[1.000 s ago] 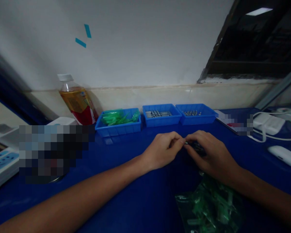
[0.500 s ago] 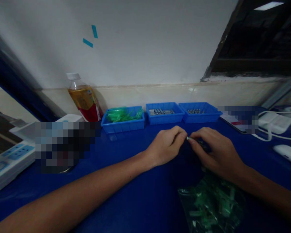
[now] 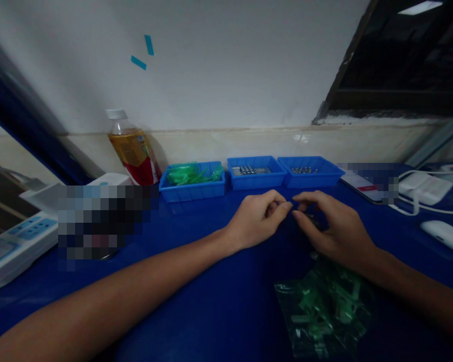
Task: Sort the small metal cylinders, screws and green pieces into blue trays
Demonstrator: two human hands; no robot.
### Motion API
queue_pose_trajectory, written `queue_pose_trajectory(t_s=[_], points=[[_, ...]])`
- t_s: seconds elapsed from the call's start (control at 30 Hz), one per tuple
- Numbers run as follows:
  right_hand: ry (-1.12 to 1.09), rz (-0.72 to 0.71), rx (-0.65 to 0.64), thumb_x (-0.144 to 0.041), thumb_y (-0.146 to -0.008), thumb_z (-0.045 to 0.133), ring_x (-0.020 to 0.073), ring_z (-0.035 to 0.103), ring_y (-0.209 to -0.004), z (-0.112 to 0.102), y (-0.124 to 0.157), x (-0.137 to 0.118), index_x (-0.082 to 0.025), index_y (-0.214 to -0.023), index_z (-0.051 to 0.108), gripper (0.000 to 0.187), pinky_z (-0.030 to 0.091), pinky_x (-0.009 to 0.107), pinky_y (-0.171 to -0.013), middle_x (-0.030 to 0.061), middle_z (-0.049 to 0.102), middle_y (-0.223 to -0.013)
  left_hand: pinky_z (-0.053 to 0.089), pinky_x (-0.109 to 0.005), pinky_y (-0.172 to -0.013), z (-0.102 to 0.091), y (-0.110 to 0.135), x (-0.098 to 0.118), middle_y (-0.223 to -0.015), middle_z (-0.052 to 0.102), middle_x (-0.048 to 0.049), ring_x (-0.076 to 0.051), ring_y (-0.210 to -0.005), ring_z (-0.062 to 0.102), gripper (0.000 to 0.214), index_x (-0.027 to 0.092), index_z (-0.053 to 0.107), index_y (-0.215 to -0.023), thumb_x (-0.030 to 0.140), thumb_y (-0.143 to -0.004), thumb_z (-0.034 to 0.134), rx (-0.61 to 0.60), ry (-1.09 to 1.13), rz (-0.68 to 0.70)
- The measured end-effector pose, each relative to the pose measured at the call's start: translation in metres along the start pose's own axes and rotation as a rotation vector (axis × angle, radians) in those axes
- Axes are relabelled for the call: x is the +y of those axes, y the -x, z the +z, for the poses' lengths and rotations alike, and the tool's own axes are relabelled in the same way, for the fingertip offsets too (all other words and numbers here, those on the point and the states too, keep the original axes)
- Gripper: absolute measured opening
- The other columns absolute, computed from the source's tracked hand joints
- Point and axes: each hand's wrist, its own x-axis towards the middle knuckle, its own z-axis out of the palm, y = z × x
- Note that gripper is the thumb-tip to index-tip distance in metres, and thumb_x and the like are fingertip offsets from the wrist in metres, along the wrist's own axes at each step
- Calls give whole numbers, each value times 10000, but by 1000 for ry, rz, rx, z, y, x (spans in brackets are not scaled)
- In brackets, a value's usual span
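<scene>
My left hand (image 3: 258, 217) is closed, thumb and forefinger pinched; whatever they hold is too small to make out. Just to its right, my right hand (image 3: 332, 223) is open, its thumb and forefinger apart. Some small metal-looking parts (image 3: 312, 219) show dimly in the gap behind the right thumb; whether they lie on the table or in the palm I cannot tell. Below the right hand lie clear greenish plastic bags (image 3: 320, 311) with small pale and metallic pieces inside.
Along the wall stand a blue bin (image 3: 192, 192) of green bags, a blue bin (image 3: 257, 180) of metal pins and another blue bin (image 3: 313, 179) of small metal parts. A bottle (image 3: 134, 153) and power strip (image 3: 30, 236) are left; a phone (image 3: 362, 187), cables and white case (image 3: 447, 236) are right.
My right thumb and forefinger have parted from the small pale piece they pinched, which no longer shows between them. My left hand stays pinched. The view has shifted slightly.
</scene>
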Motion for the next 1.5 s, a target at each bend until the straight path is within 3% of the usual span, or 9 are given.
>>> queue_pose_trajectory(t_s=[0.2,0.4,0.6,0.77,0.87,1.1,1.23,1.37,1.5], points=[[22,-87,5,-204,-862,508,163,580,-689,0,-1,-1,-188,-876,562,58,416,284,-622,31,614,-753,315,-200,-508,-2,0,0,-582,527,33,-79,-531,472,350,147,547,-701,354,-937,393,-58,-47,25],[-86,18,-38,-213,-891,464,135,546,-613,-4,-3,-5,-188,-785,546,136,404,262,-573,5,566,-673,363,-194,-538,-1,3,0,-701,555,39,-77,-570,499,170,167,511,-1007,269,-872,501,-34,-65,105],[-153,59,-119,-240,-908,436,127,525,-556,-6,-4,-6,-199,-704,521,225,390,260,-533,-9,539,-616,375,-189,-557,-1,4,-2,-726,544,37,-76,-605,502,136,175,513,-982,211,-850,521,-13,-115,153],[-83,45,-88,-263,-891,469,145,573,-630,-4,0,-3,-198,-898,560,112,417,259,-553,16,604,-728,355,-196,-533,-2,3,-2,-670,543,44,-77,-575,509,109,171,489,-931,269,-904,451,-44,-70,105],[1,10,-14,-275,-850,534,164,596,-677,-3,2,-1,-191,-1009,542,180,432,271,-576,34,624,-793,338,-202,-516,-3,4,0,-640,535,46,-83,-558,508,136,175,468,-882,289,-924,408,-49,-67,68],[66,-92,-45,-276,-895,465,159,588,-615,-3,0,-3,-208,-868,533,99,427,282,-552,27,619,-719,361,-220,-546,-4,2,1,-631,529,28,-108,-575,519,202,185,454,-799,296,-939,360,-147,-123,76],[69,-23,-55,-296,-914,429,173,595,-600,-4,-2,-1,-235,-878,527,121,418,285,-506,26,629,-714,406,-240,-575,-4,2,1,-707,588,2,-133,-626,567,217,185,458,-961,326,-961,293,-208,-102,47],[68,44,-25,-302,-913,421,179,612,-593,-8,-2,1,-241,-872,526,129,428,281,-491,22,617,-662,459,-285,-678,-4,4,3,-874,629,-48,-165,-725,607,322,165,367,-1199,295,-910,424,-171,-134,120],[10,26,-77,-293,-916,407,142,576,-499,-8,-4,-1,-225,-833,545,174,432,257,-460,3,599,-602,462,-321,-751,-3,4,3,-943,639,-43,-184,-830,620,242,201,418,-1149,220,-907,422,-153,-182,182]])
